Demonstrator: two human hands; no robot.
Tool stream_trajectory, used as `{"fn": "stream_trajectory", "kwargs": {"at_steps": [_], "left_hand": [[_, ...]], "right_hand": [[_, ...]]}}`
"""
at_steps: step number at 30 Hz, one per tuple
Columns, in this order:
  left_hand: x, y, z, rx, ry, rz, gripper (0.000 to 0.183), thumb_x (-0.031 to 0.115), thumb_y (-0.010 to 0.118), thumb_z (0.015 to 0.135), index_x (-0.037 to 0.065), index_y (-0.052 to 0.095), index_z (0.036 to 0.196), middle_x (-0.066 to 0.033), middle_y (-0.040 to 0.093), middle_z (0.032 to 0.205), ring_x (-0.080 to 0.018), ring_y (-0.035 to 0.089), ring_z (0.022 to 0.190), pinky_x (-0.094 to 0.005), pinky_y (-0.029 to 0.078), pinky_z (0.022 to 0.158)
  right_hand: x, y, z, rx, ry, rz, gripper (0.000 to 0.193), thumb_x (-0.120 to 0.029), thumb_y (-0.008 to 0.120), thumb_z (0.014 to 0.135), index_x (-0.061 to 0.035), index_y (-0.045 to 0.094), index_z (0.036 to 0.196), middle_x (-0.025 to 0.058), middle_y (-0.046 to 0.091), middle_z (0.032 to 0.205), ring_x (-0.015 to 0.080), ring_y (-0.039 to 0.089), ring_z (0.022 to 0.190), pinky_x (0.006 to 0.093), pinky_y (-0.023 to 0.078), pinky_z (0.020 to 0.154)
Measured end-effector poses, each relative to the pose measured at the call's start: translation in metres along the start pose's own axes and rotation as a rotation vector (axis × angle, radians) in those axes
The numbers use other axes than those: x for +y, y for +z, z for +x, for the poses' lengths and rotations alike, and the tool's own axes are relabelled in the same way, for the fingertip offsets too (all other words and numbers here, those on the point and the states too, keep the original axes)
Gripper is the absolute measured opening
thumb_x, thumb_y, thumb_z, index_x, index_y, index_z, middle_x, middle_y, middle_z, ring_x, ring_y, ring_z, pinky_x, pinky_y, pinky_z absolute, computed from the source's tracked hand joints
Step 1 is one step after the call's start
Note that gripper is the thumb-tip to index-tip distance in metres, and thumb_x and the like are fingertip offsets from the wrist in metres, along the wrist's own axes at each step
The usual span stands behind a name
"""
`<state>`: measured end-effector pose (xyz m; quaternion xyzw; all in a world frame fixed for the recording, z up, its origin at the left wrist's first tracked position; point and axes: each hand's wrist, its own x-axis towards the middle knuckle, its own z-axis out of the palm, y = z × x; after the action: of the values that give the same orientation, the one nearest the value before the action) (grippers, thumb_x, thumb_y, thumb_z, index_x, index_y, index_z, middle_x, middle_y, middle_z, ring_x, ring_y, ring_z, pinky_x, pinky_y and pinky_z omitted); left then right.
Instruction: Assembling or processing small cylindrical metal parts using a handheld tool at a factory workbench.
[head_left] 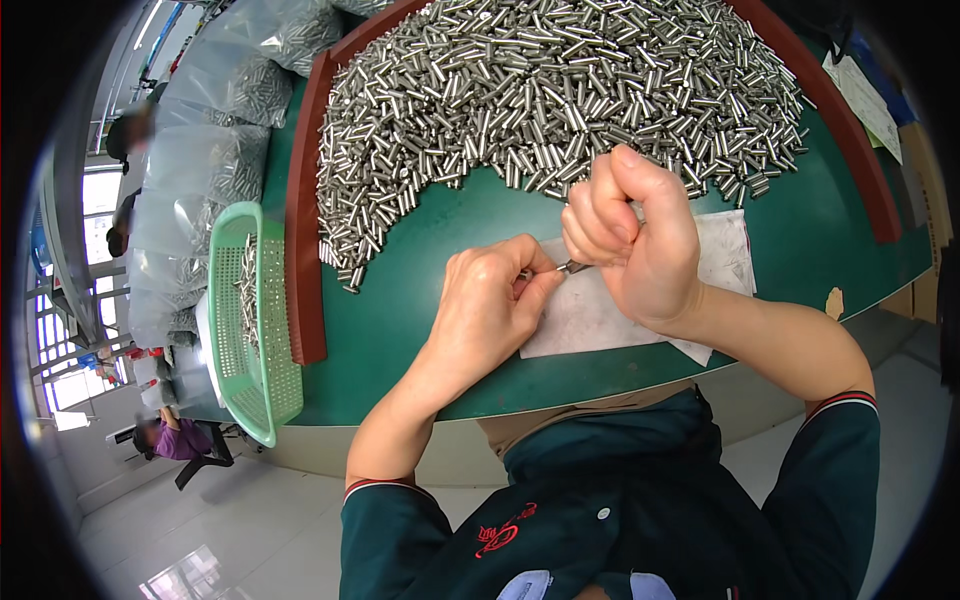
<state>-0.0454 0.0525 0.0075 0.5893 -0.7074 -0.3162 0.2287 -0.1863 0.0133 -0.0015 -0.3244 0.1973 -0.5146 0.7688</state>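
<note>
A big heap of short shiny metal pins spreads over the far part of the green tabletop. My left hand is closed, thumb and forefinger pinching a small metal pin whose end shows at the fingertips. Close beside it on the right, my right hand is curled into a fist with the thumb uppermost. A dark metal bit shows between the two hands; what the right fist grips is mostly hidden. Beneath both hands lies a smudged white cloth or paper sheet.
Red-brown rails border the heap left and right. A pale green mesh basket with some pins stands beyond the left rail, near clear plastic bags of pins. Papers lie at far right. Other people are in the left background.
</note>
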Motion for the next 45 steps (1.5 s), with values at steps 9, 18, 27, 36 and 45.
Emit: {"fn": "stream_trajectory", "kwargs": {"at_steps": [9, 18, 27, 36, 45], "left_hand": [[0.0, 0.001, 0.004, 0.009, 0.035, -0.001, 0.011, 0.002, 0.062, 0.069, 0.0, 0.052, 0.064, -0.0128, 0.052, 0.051, -0.0274, 0.051, 0.045, -0.0343, 0.039, 0.044], [-0.018, -0.023, 0.006, -0.121, -0.136, -0.665, 0.012, 0.015, 0.057, 0.083, 0.004, 0.052, 0.085, -0.0011, 0.053, 0.076, -0.0047, 0.038, 0.056, -0.0176, 0.031, 0.05], [-0.046, -0.053, 0.021, 0.156, -0.223, -1.429, 0.021, 0.022, 0.046, 0.088, 0.003, 0.051, 0.081, -0.0034, 0.045, 0.071, -0.0075, 0.036, 0.056, -0.0187, 0.028, 0.045], [-0.053, -0.04, 0.03, 0.451, -0.005, 0.281, 0.014, 0.005, 0.065, 0.07, 0.003, 0.059, 0.082, -0.0012, 0.03, 0.05, -0.0087, 0.03, 0.044, -0.0255, 0.028, 0.043], [-0.041, -0.04, 0.023, 0.185, -0.113, -0.513, 0.008, 0.007, 0.059, 0.08, 0.003, 0.055, 0.085, 0.0063, 0.045, 0.068, -0.0016, 0.038, 0.061, -0.0164, 0.031, 0.054]], "right_hand": [[0.003, 0.008, -0.001, -0.021, -0.096, -0.137, 0.04, -0.022, 0.03, 0.09, -0.0102, 0.028, 0.052, -0.0017, 0.025, 0.045, 0.008, 0.018, 0.041, 0.0245, 0.018, 0.04], [0.0, 0.001, 0.0, -0.02, -0.008, -0.005, 0.039, -0.019, 0.031, 0.089, -0.0087, 0.027, 0.053, -0.001, 0.027, 0.045, 0.0074, 0.021, 0.04, 0.0235, 0.018, 0.039], [0.0, 0.0, 0.003, -0.009, 0.007, -0.009, 0.04, -0.023, 0.032, 0.09, -0.0093, 0.027, 0.052, -0.0011, 0.026, 0.045, 0.0078, 0.019, 0.041, 0.0236, 0.018, 0.04], [-0.002, 0.001, 0.006, -0.01, 0.026, -0.013, 0.041, -0.024, 0.033, 0.09, -0.0095, 0.028, 0.052, -0.0011, 0.026, 0.044, 0.0075, 0.019, 0.04, 0.0236, 0.018, 0.039], [-0.002, 0.0, 0.007, 0.026, 0.051, 0.016, 0.04, -0.023, 0.033, 0.09, -0.0097, 0.028, 0.052, -0.0011, 0.026, 0.044, 0.0075, 0.019, 0.039, 0.0234, 0.017, 0.038]]}}
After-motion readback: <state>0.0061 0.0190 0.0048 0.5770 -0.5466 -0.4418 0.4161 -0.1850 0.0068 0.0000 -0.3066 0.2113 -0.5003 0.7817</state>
